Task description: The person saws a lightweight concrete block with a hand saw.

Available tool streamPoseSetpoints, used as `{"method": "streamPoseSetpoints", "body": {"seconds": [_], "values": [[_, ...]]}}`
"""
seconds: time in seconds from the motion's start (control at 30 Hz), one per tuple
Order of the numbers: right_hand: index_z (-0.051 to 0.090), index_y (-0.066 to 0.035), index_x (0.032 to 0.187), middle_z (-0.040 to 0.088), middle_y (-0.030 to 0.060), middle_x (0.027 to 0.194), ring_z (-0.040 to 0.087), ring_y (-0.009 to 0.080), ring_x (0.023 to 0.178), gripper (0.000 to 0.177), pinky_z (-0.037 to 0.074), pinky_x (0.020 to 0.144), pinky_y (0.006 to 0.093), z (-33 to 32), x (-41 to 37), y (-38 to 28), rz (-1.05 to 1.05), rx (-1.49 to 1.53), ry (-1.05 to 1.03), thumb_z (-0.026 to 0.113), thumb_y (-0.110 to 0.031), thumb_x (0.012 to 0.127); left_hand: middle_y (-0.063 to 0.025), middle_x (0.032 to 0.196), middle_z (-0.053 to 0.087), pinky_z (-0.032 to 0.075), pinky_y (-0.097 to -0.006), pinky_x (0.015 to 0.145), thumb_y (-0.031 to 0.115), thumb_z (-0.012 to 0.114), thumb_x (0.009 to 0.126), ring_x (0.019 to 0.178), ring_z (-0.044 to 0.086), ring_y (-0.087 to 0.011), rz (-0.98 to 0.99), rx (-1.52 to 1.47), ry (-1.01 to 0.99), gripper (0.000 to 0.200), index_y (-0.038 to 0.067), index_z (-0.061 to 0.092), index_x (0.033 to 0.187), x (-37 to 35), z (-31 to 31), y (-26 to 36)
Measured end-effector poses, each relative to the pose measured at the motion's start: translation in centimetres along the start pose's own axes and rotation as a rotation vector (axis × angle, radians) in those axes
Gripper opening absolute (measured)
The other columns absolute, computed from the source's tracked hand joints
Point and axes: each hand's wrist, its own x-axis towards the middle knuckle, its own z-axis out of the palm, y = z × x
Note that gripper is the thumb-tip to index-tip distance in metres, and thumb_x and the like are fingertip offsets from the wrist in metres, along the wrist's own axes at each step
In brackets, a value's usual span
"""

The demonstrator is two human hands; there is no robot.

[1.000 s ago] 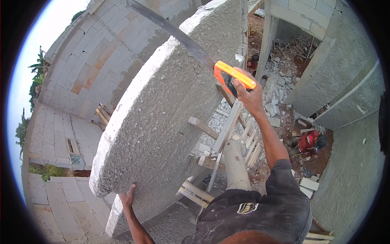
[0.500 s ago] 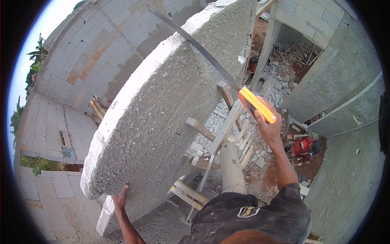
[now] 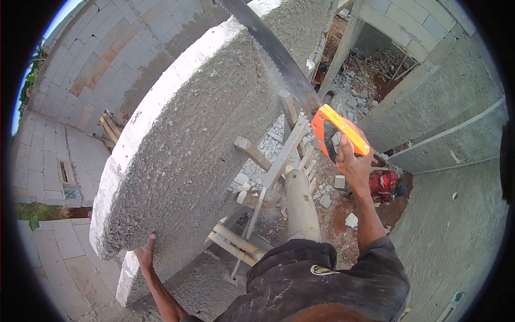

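In my right hand (image 3: 354, 163) is the orange and black handle of a handsaw (image 3: 276, 59), with the fingers closed through the grip. Its long dark blade slants up to the left and lies in a cut across the top edge of a rough grey plastered block wall (image 3: 188, 145). My left hand (image 3: 145, 253) grips the lower left end of this wall at a stepped notch. The thumb rests on the plastered face, while the other fingers are mostly hidden behind the edge.
Below me, wooden scaffold beams (image 3: 287, 153) and bamboo poles (image 3: 236, 244) stand against the wall. Broken block pieces (image 3: 324, 201) litter the ground. A person in a red top (image 3: 382, 185) is bent low at the right. Another block wall (image 3: 70, 102) rises behind.
My right hand has moved slightly down, and the saw's handle has turned to show more of its side. The view has shifted a little; my left hand keeps its place on the wall's end.
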Motion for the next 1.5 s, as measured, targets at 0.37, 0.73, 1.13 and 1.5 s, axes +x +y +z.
{"method": "streamPoseSetpoints", "body": {"seconds": [0.37, 0.73, 1.13, 1.5], "values": [[0.054, 0.002, 0.130, 0.063, 0.0017, 0.087, 0.045, 0.0014, 0.053, 0.051, 0.035, 0.047, 0.0174, -0.3, -4.1, 1.5, -0.010, -0.010, 0.007, 0.063, -0.033, 0.095, -0.0196, 0.139, 0.047, 0.026, -0.0400, 0.112, 0.035, 0.086, 0.069, 0.128, 0.043, -0.0345, -0.022, 0.092, 0.013, 0.094, -0.005, 0.039, 0.140, -0.3, -1.2, 0.1], [0.060, 0.001, 0.123, 0.067, 0.0131, 0.115, 0.062, 0.0172, 0.106, 0.040, 0.046, 0.093, 0.0299, 4.5, 2.2, -1.6, -0.019, -0.026, 0.009, 0.065, -0.024, 0.092, -0.0193, 0.139, 0.048, 0.028, -0.0392, 0.111, 0.039, 0.086, 0.067, 0.127, 0.045, -0.0327, 0.027, 0.045, -0.014, 0.097, -0.005, 0.039, 0.140, 0.0, -1.7, 1.0], [0.060, 0.000, 0.124, 0.067, 0.0065, 0.112, 0.059, 0.0093, 0.101, 0.039, 0.046, 0.088, 0.0252, 5.8, 8.6, -3.9, -0.084, 0.114, -0.093, 0.066, -0.022, 0.092, -0.0207, 0.140, 0.046, 0.028, -0.0398, 0.111, 0.039, 0.085, 0.069, 0.128, 0.043, -0.0348, 0.037, 0.031, 0.003, 0.095, -0.005, 0.040, 0.140, -0.3, -0.6, 1.6], [0.062, -0.001, 0.123, 0.065, 0.0007, 0.093, 0.052, 0.0041, 0.066, 0.044, 0.044, 0.061, 0.0205, -4.9, 2.9, 0.0, 0.146, -0.086, -0.084, 0.067, -0.031, 0.091, -0.0203, 0.137, 0.049, 0.029, -0.0401, 0.111, 0.040, 0.084, 0.069, 0.126, 0.046, -0.0328, -0.049, 0.083, -0.006, 0.092, -0.006, 0.043, 0.137, -0.4, -0.8, 1.2]]}}
